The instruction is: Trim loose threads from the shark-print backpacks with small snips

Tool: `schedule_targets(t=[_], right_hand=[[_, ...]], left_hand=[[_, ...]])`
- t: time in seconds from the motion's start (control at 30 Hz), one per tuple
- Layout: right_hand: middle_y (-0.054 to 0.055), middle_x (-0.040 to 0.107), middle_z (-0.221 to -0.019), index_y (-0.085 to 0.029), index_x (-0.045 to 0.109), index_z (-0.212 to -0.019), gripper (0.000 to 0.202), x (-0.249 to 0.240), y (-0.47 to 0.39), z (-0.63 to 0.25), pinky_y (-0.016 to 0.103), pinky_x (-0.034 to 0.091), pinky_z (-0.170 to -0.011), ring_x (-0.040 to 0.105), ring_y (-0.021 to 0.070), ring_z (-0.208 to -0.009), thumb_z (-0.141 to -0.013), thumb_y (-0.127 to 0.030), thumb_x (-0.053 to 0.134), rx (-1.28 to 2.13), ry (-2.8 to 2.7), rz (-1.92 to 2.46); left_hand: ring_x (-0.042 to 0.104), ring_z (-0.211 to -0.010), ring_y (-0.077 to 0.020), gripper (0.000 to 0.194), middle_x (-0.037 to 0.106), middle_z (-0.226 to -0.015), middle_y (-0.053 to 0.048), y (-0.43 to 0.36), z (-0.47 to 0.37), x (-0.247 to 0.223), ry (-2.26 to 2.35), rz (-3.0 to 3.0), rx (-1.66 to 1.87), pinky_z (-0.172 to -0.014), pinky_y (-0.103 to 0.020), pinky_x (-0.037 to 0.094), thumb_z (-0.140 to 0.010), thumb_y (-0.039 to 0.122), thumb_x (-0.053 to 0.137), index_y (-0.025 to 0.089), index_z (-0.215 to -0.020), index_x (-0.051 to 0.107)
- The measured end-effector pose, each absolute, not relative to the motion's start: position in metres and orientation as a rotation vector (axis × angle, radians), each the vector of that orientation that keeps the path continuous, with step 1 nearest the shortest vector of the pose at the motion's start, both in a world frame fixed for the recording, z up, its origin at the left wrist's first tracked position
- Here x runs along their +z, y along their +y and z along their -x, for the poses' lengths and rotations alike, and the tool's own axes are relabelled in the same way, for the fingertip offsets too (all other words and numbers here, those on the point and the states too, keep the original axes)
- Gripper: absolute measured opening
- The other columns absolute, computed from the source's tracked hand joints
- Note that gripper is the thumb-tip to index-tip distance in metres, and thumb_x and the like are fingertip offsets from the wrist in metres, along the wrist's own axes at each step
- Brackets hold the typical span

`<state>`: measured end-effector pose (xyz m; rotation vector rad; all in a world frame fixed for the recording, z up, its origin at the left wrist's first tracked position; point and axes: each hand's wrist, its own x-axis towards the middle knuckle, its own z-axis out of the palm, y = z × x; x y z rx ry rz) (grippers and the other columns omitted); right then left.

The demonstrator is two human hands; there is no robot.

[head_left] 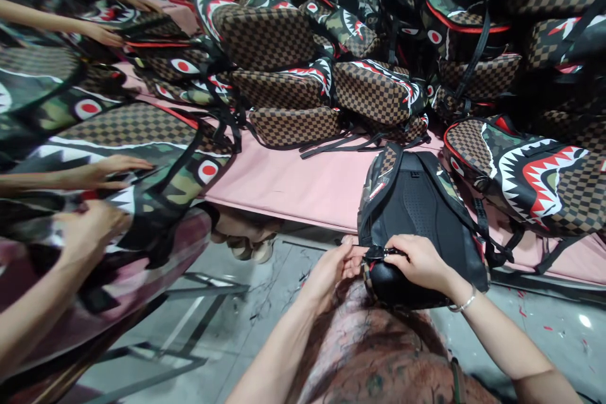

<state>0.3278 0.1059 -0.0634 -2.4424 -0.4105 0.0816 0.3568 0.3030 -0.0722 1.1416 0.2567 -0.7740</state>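
Note:
A backpack (409,208) with a black padded back panel lies against the edge of the pink table and my lap, its shoulder straps facing up. At its lower left, my right hand (421,262) pinches a short black strap piece (377,253) with a shiny part; its exact kind is hard to make out. My left hand (334,268) has its fingers closed at the other end of this piece, beside the bag's checkered side. A bracelet (466,300) circles my right wrist.
More shark-mouth, checkered backpacks (269,35) pile along the back of the pink table (293,183). Another such bag (544,170) lies at right. On the left, a co-worker's hands (97,221) rest on a large backpack (127,126); another person's arms (95,28) reach in behind.

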Motion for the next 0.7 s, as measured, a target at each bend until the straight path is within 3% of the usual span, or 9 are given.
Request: schedule_targets(t=[0.2, 0.3, 0.4, 0.5, 0.6, 0.7], right_hand=[[-0.002, 0.059, -0.074, -0.018, 0.058, -0.079, 0.018, -0.070, 0.106, -0.330, 0.020, 0.034, -0.063, 0.053, 0.0107, -0.068, -0.089, -0.027, 0.047, 0.081, -0.297, 2.248], [-0.001, 0.056, -0.068, -0.017, 0.059, -0.079, 0.032, -0.084, 0.107, -0.331, 0.019, 0.034, -0.059, 0.051, 0.0106, -0.063, -0.092, -0.036, 0.037, 0.023, -0.085, 2.066], [-0.001, 0.051, -0.063, -0.016, 0.059, -0.081, 0.038, -0.099, 0.112, -0.331, 0.019, 0.033, -0.055, 0.048, 0.0108, -0.060, -0.092, -0.043, 0.035, 0.000, 0.020, 1.963], [0.000, 0.051, -0.064, -0.015, 0.059, -0.082, 0.039, -0.106, 0.120, -0.329, 0.020, 0.034, -0.055, 0.047, 0.0109, -0.060, -0.091, -0.044, 0.035, 0.006, 0.043, 1.933], [0.001, 0.057, -0.074, -0.015, 0.059, -0.088, 0.034, -0.105, 0.125, -0.327, 0.021, 0.038, -0.062, 0.051, 0.0121, -0.068, -0.090, -0.041, 0.036, -0.001, 0.046, 1.947], [0.002, 0.060, -0.084, -0.017, 0.056, -0.097, 0.026, -0.103, 0.128, -0.324, 0.022, 0.040, -0.068, 0.054, 0.0136, -0.075, -0.089, -0.037, 0.042, -0.038, 0.036, 2.003]], left_hand=[[0.045, -0.052, -0.0064, 0.042, 0.053, -0.061, -0.004, 0.308, -0.363, -0.073, 0.339, -1.072, -0.791, -0.048, -0.017, 0.036, -0.069, 0.045, 0.066, 0.005, -0.080, 0.067], [0.039, -0.047, -0.0046, 0.033, 0.046, -0.053, 0.001, 0.312, -0.366, -0.078, 0.309, -1.088, -0.785, -0.044, -0.016, 0.031, -0.061, 0.038, 0.074, 0.007, -0.072, 0.064], [0.037, -0.046, -0.0034, 0.034, 0.049, -0.054, 0.001, 0.314, -0.366, -0.085, 0.223, -1.202, -0.795, -0.043, -0.016, 0.027, -0.054, 0.032, 0.079, 0.008, -0.073, 0.064], [0.032, -0.043, -0.0022, 0.034, 0.048, -0.051, 0.002, 0.314, -0.364, -0.093, 0.200, -1.282, -0.700, -0.042, -0.016, 0.021, -0.053, 0.033, 0.079, 0.008, -0.069, 0.062], [0.026, -0.040, -0.0009, 0.036, 0.036, -0.042, 0.005, 0.313, -0.363, -0.099, 0.281, -1.150, -0.628, -0.040, -0.016, 0.016, -0.056, 0.033, 0.078, 0.009, -0.055, 0.051], [0.022, -0.039, -0.0003, 0.042, 0.030, -0.043, 0.008, 0.313, -0.363, -0.104, 0.346, -0.975, -0.671, -0.038, -0.015, 0.013, -0.055, 0.030, 0.079, 0.012, -0.054, 0.040]])
